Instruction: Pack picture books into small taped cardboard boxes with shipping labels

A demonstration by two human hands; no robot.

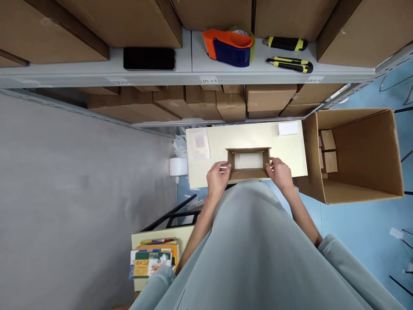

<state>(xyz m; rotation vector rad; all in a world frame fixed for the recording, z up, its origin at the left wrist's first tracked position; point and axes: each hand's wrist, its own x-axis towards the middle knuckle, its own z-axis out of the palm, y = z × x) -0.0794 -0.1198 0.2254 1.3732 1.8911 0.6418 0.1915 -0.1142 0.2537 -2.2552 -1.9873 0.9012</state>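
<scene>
A small brown cardboard box (248, 174) stands near the front edge of the pale yellow table (222, 134). Its middle is see-through to a pale surface, and I cannot tell whether that is a bottom or the tabletop. My left hand (219, 175) grips the box's left end, thumb and fingers at the wall. At the right end, my right hand (279, 172) pinches the other wall the same way. A clear plastic sleeve (200, 144) lies on the table to the left. A small white box or stack of cards (288, 128) sits at the back right.
A big open carton (364, 189) with several small boxes inside stands right of the table. On the shelf above lie a phone (149, 59), a tape dispenser (230, 49) and two utility knives (288, 43). Books (153, 262) lie at lower left; a white roll (178, 166) is beside the table.
</scene>
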